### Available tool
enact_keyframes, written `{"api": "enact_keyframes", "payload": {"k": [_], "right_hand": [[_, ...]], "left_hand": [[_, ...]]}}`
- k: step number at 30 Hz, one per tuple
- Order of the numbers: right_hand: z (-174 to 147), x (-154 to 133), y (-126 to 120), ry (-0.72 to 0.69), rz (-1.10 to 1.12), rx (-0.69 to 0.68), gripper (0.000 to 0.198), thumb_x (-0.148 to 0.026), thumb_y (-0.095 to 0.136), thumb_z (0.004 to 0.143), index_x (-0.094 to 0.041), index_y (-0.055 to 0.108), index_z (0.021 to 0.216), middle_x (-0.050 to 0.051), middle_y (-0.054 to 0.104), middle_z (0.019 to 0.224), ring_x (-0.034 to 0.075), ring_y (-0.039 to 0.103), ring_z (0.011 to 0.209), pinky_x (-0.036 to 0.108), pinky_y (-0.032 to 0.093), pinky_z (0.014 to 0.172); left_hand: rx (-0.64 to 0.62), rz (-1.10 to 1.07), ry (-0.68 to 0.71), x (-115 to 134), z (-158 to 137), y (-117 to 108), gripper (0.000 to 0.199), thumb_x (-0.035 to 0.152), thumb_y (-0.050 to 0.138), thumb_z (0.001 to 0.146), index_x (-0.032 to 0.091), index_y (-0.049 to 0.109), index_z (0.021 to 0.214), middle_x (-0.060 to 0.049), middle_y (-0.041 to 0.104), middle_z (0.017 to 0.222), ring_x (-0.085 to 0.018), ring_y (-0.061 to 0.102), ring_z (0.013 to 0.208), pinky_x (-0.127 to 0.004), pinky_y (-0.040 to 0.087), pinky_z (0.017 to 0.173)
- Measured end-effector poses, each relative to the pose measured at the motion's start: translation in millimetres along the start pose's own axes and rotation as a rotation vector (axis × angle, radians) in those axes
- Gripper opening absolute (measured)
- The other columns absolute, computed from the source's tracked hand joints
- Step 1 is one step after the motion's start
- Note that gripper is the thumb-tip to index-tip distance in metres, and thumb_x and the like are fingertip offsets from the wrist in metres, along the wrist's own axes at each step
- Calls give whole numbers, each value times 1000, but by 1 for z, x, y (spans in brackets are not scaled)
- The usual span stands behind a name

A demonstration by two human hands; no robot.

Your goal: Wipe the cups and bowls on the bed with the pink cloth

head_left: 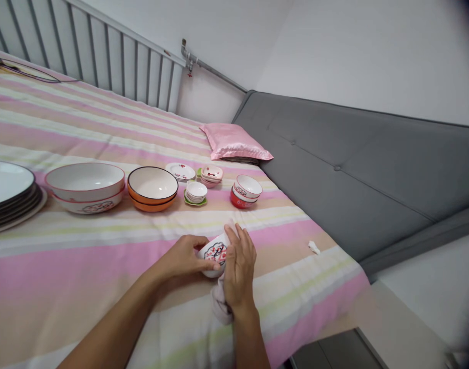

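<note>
A small white bowl with a red and black blossom pattern is tilted on its side between my hands, just above or on the striped bedsheet. My left hand grips it from the left, thumb across the outer wall. On the other side, my right hand presses a pale cloth against the bowl; part of the cloth hangs below the palm. Beyond them stands a stack of small bowls, white ones above a red one. The bowl's inside is hidden from view.
Along the bed stand stacked plates, large white bowls, orange bowls, white saucers, pink dishes and flowered plates. A pink pillow lies by the grey headboard. Crumpled tissue sits right.
</note>
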State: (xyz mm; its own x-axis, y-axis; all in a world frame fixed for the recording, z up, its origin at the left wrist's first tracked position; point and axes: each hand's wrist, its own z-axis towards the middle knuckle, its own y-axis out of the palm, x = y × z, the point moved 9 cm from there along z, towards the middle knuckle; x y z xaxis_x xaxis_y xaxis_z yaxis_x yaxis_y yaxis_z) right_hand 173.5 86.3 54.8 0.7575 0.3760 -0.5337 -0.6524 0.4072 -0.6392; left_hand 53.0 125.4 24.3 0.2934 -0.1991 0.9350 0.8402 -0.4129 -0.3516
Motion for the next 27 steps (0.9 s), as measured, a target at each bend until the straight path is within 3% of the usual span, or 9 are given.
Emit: {"api": "enact_keyframes", "payload": {"k": [5,10,14,20,27], "right_hand": [[3,19,-7,59,88,65,45,-36,20,98,-27,42,137,3,41,145,20,28,137,49,22,111],[4,35,-14,103,233,109,45,-36,21,98,-24,44,135,6,47,140,19,37,132,45,29,110],[3,45,-13,153,318,113,45,-38,22,98,-25,43,136,6,46,141,18,39,131,42,31,109],[-1,56,-11,221,415,133,45,-40,23,98,-25,43,136,4,44,143,17,37,133,39,30,110],[0,48,-4,229,413,106,47,-40,21,98,-23,42,137,7,43,144,18,37,133,40,31,110]], "left_hand": [[-126,45,-98,-15,-6,9,31,29,72,58,13,68,85,0,65,75,-17,54,68,-22,37,57],[23,85,-109,-22,-3,-1,22,28,67,62,13,69,79,-2,65,73,-18,56,71,-23,38,57],[2,-36,-134,-26,-3,4,24,34,64,67,14,68,79,-3,66,73,-19,58,72,-24,39,57],[-96,-146,-95,-17,-3,11,25,38,60,73,14,63,79,-4,65,81,-19,57,78,-25,41,64],[-94,-323,6,0,0,12,33,46,63,73,14,57,74,-1,56,70,-13,47,65,-23,35,58]]}}
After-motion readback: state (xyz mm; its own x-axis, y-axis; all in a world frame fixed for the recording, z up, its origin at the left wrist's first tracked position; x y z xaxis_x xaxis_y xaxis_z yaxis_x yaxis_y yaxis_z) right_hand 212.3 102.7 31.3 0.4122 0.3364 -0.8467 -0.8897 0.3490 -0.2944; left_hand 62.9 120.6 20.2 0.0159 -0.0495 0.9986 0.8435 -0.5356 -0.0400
